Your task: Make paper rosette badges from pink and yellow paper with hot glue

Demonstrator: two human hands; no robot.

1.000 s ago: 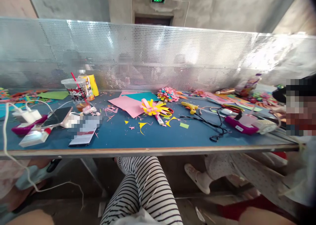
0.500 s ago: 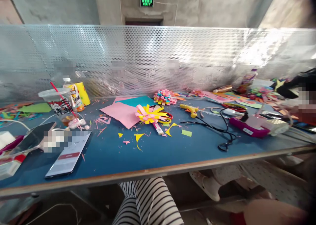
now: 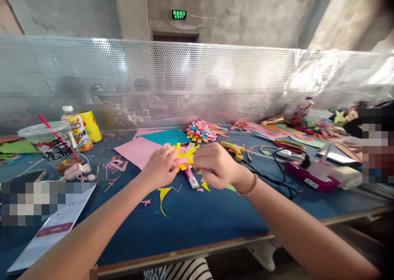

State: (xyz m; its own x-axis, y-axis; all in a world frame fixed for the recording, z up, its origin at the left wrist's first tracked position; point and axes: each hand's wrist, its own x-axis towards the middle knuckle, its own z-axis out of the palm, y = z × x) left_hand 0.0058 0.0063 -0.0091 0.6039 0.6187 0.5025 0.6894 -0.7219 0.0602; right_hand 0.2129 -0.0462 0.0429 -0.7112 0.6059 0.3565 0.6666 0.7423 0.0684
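A yellow and pink paper flower (image 3: 184,158) lies in the middle of the blue table (image 3: 191,218). My left hand (image 3: 159,165) grips its left side and my right hand (image 3: 213,164) pinches its right side. A glue stick (image 3: 191,178) lies just below the flower. Pink paper (image 3: 135,151) and teal paper (image 3: 166,136) lie behind my left hand. Yellow scraps (image 3: 163,194) are scattered in front of it.
A multicoloured paper flower (image 3: 201,131) and a yellow glue gun (image 3: 234,149) with a black cord sit behind my hands. At left stand a plastic cup with a red straw (image 3: 53,146), a bottle (image 3: 75,126) and a phone (image 3: 55,226). A perforated metal screen (image 3: 197,83) backs the table. Another person works at far right.
Both my arms have come into view and taken hold of the yellow and pink paper flower. The camera has moved closer to the table and tilted up.
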